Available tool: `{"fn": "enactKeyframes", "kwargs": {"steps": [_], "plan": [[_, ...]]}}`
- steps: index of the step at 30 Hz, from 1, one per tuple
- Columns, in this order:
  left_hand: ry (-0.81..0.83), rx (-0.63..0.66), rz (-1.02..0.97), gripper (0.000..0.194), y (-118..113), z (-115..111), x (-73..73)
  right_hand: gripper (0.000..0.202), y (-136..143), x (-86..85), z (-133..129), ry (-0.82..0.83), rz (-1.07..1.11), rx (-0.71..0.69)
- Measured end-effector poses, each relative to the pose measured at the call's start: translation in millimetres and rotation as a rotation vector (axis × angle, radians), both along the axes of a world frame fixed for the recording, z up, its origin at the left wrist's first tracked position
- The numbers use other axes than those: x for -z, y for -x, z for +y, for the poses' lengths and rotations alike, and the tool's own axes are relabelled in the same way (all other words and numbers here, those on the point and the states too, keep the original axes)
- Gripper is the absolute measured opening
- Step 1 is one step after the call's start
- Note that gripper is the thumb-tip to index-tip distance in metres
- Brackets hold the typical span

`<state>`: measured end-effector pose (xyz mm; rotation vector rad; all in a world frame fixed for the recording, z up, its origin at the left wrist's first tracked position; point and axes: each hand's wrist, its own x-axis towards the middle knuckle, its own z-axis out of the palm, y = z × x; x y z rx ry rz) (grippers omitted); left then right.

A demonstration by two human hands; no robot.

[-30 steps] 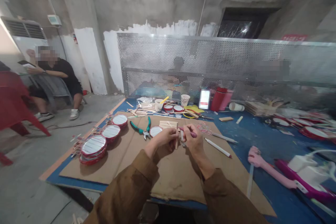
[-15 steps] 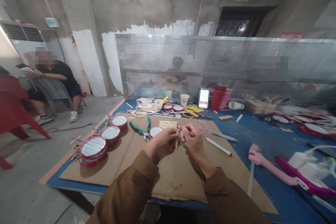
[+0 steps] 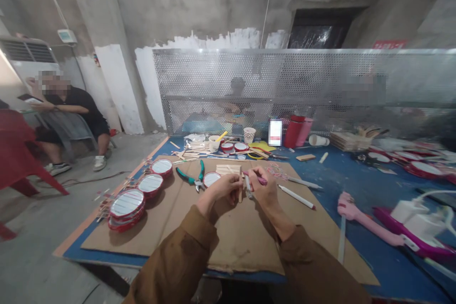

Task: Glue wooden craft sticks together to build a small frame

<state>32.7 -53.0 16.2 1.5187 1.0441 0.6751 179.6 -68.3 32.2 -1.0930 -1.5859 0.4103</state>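
Note:
In the middle of the cardboard sheet (image 3: 249,251), my left hand (image 3: 225,190) pinches a narrow wooden stick (image 3: 241,194), held roughly upright. My right hand (image 3: 262,190) is closed around a pink-purple pen (image 3: 262,180), close beside the stick. A whitish piece also shows by the right fingers; I cannot make out what it is. Just beyond the hands lie several flat wooden sticks (image 3: 225,169) and a small red-rimmed round drum (image 3: 211,179). Pliers with teal handles (image 3: 192,179) rest to the left. A white marker (image 3: 297,197) lies to the right of my right hand.
Red-rimmed drums (image 3: 127,203) line the left side. A pink glue gun (image 3: 366,225) and a purple power strip (image 3: 416,244) with white plugs are at right. Cups (image 3: 250,134), a phone (image 3: 275,133) and a red bottle (image 3: 295,132) stand before the perforated metal screen (image 3: 199,76). A person sits far left.
My right hand has drawn slightly away from the stick, leaving a small gap. The left hand keeps its hold. The whole view has shifted a little.

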Motion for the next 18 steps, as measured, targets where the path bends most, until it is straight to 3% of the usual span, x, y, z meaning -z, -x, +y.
{"fn": "enactKeyframes", "kwargs": {"steps": [7,18], "plan": [[0.002,0.036,-0.047,0.039,1.6,2.0,4.0,0.03,0.8,-1.1,-1.4,0.042,0.02,-0.029],[0.007,0.023,-0.01,0.035,0.9,0.2,0.6,0.031,0.1,-2.3,-2.6,0.021,-0.017,-0.009]]}}
